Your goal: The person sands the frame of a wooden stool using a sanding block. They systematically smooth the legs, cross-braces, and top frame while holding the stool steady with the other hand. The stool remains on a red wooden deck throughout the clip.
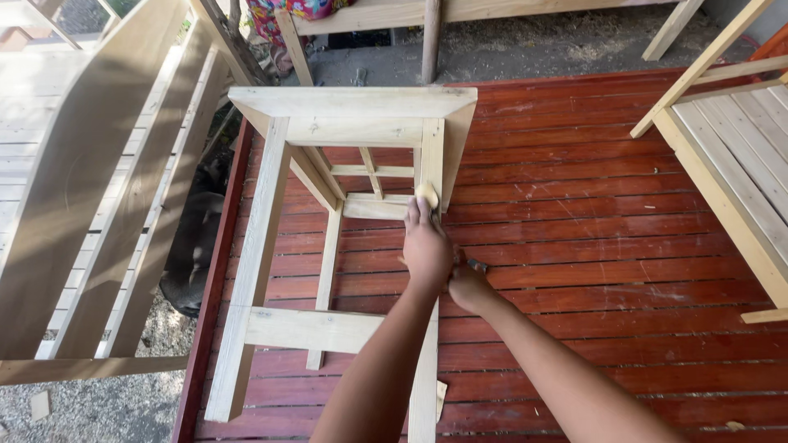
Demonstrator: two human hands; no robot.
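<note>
a: what are the fingers doing on that leg?

b: the left hand is lying flat, fingers together and stretched forward, pressing a small tan pad against the pale wooden frame, on the upright leg just under the frame's top board. it looks like sandpaper or a rubbing pad, though it is too small to be certain.

a: and the other hand?

b: the right hand is sitting just behind the left one, lower down the same leg, curled closed round something dark and narrow; i cannot tell what it is.

a: how should the rubbing go?

b: i'd judge it is best following the grain along the leg, with even pressure from flat fingers, and the frame steadied so it isn't rocking on the red plank deck beneath it.

a: the arms?

b: both forearms are reaching up from below the frame's near rail, the left nearly straight, the right angling in from the side, wrists close together.
</note>
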